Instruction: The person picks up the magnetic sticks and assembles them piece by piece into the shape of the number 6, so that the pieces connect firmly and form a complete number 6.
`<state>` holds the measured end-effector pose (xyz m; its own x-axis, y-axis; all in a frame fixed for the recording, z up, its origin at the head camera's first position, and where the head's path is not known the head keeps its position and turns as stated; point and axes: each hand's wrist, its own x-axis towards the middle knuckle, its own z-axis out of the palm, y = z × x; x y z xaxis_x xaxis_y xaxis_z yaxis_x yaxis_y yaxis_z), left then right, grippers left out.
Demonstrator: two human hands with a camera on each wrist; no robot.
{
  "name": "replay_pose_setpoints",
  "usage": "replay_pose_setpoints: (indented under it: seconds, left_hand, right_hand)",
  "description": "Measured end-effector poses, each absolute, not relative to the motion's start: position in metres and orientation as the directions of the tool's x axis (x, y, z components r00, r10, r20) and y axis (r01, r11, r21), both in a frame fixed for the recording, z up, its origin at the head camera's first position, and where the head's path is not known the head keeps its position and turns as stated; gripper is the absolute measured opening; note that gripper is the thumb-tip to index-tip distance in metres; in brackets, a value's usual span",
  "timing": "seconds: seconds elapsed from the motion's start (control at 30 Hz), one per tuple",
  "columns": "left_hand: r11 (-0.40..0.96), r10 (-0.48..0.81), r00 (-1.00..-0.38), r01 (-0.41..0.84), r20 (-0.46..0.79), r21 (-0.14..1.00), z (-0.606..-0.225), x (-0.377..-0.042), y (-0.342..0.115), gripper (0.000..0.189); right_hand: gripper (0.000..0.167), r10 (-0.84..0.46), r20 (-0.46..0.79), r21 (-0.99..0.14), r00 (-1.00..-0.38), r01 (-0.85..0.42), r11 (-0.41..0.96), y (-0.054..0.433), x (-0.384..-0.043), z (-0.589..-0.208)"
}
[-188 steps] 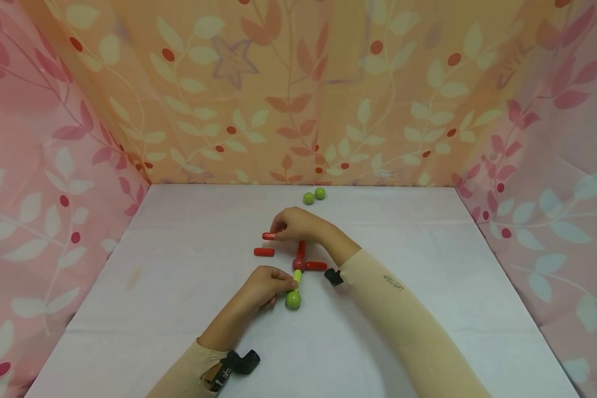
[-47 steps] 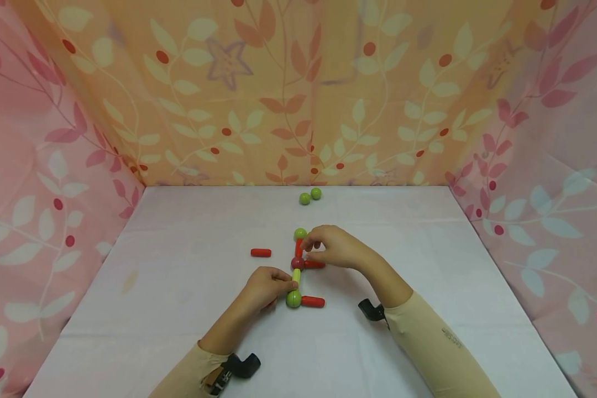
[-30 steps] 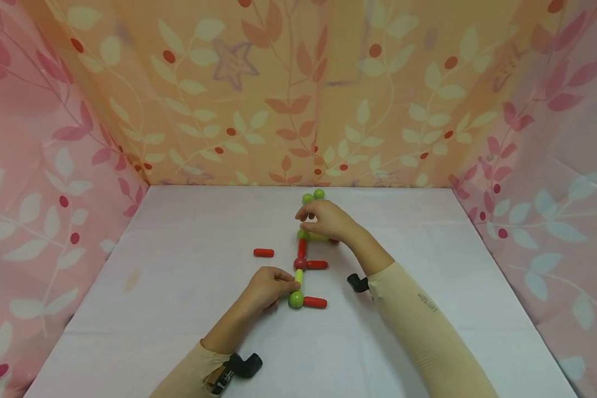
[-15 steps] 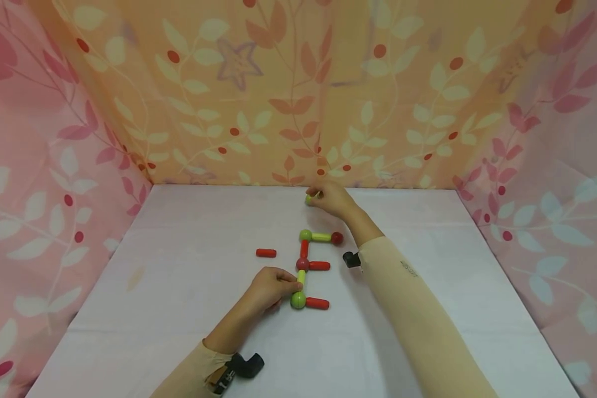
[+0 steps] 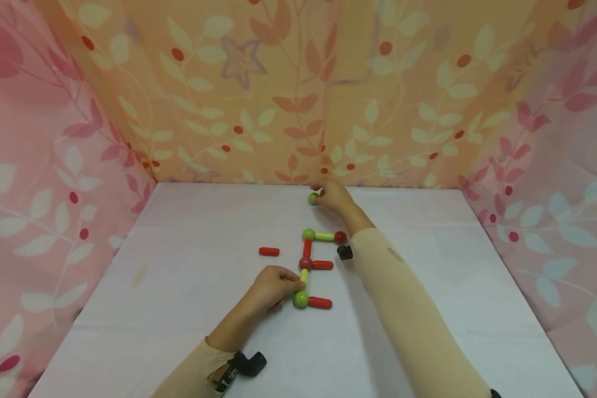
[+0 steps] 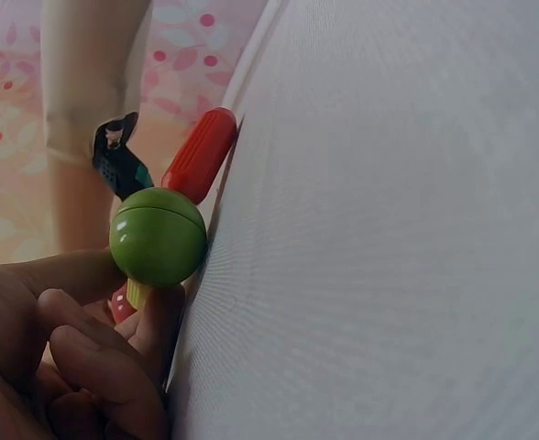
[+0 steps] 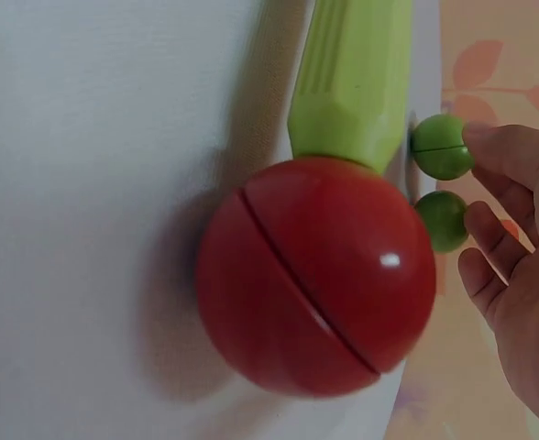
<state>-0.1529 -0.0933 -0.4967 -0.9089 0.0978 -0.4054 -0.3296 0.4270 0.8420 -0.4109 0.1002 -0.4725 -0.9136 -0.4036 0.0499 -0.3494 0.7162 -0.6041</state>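
the right hand [image 5: 334, 198] has gone from above the top of the little ball-and-bar figure to the back edge of the counter [image 5: 189, 309]. there it reaches about two balls sitting close together, the left green ball [image 7: 442, 147] and the right green ball [image 7: 446, 225], with fingertips at them; i can't tell whether it has a firm grip on either yet. the left hand [image 5: 275, 286] hasn't budged: thumb and finger pinch the yellow-green upright bar [image 5: 304, 275] low on the figure.

a few seconds back the lower green ball [image 5: 300, 299] had nothing on its right; now the lower red bar [image 5: 320, 303] sticks out there. at the top, the lime crossbar [image 5: 324, 236] runs from the upper green ball [image 5: 309, 235] to a red end ball [image 5: 340, 237], in plain sight now the right hand is away. between them the middle red bar [image 5: 323, 265] juts from a dark red ball [image 5: 305, 263]. so of the three side arms, i'd judge only the top one capped. off to the left, the loose red bar [image 5: 269, 251] lies apart, untouched.
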Motion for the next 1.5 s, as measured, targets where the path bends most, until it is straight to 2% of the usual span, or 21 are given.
replay_pose_setpoints:
  seconds: [0.2, 0.63, 0.87, 1.2, 1.5]
  left_hand:
    - [0.430, 0.097, -0.910, -0.326, -0.402, 0.842, -0.497, -0.153, -0.093, 0.021]
    - [0.433, 0.098, -0.915, -0.314, -0.391, 0.845, -0.500, -0.153, -0.094, 0.021]
    - [0.432, 0.098, -0.916, -0.312, -0.388, 0.846, -0.500, -0.152, -0.093, 0.022]
    - [0.443, 0.092, -0.917, -0.312, -0.389, 0.840, -0.496, -0.151, -0.092, 0.022]
    - [0.438, 0.080, -0.911, -0.333, -0.405, 0.835, -0.497, -0.151, -0.091, 0.022]
  right_hand:
    - [0.040, -0.387, 0.002, -0.579, -0.922, -0.317, 0.752, 0.097, -0.413, -0.476]
    - [0.034, -0.371, 0.006, -0.486, -0.928, -0.327, 0.810, 0.093, -0.414, -0.486]
    - [0.033, -0.363, 0.008, -0.504, -0.932, -0.318, 0.803, 0.096, -0.408, -0.481]
    - [0.034, -0.405, 0.114, -0.526, -0.907, -0.401, 0.750, 0.108, -0.383, -0.456]
    - [0.038, -0.421, 0.149, -0.558, -0.895, -0.427, 0.712, 0.122, -0.336, -0.441]
